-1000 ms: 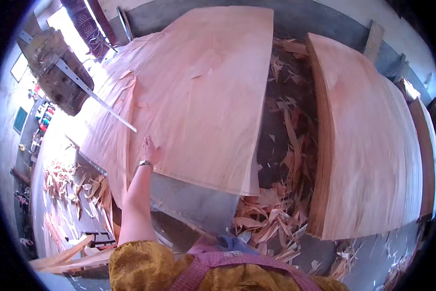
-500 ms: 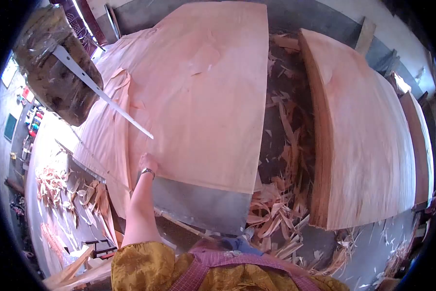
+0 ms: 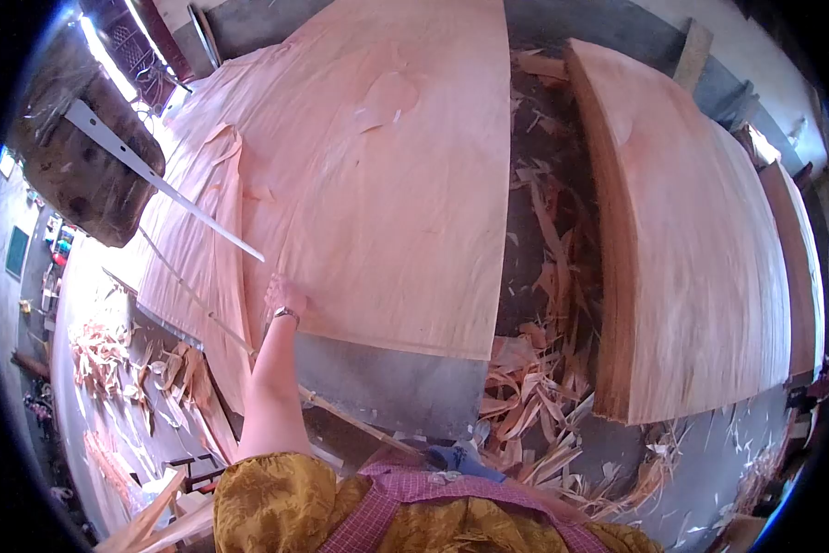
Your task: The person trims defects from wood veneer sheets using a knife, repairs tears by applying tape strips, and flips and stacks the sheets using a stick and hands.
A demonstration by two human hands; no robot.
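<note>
My left hand (image 3: 285, 297), with a watch on its wrist, is at the near edge of a broad sheet of pale wood veneer (image 3: 405, 203). Its fingers look closed on that edge, though the fingertips are hard to make out. The sheet spreads far away from me, and a ridge of loose, creased veneer (image 3: 234, 212) runs along the left of the hand. Past the hand ends a narrow white strip with holes (image 3: 170, 186). Below it, a long thin stick (image 3: 354, 424) slants toward my waist. My right hand does not show.
To the right stands a thick stack of veneer (image 3: 700, 249), with another stack (image 3: 795, 276) beyond. Veneer scraps (image 3: 525, 396) litter the gap between. More scraps (image 3: 101, 341) lie at left. A dark, brownish bulky object (image 3: 82, 166) looms at upper left.
My left hand stays at the veneer's near edge, its fingers turned slightly. The white strip and the bulky object have shifted left in view. The thin stick shows more clearly.
</note>
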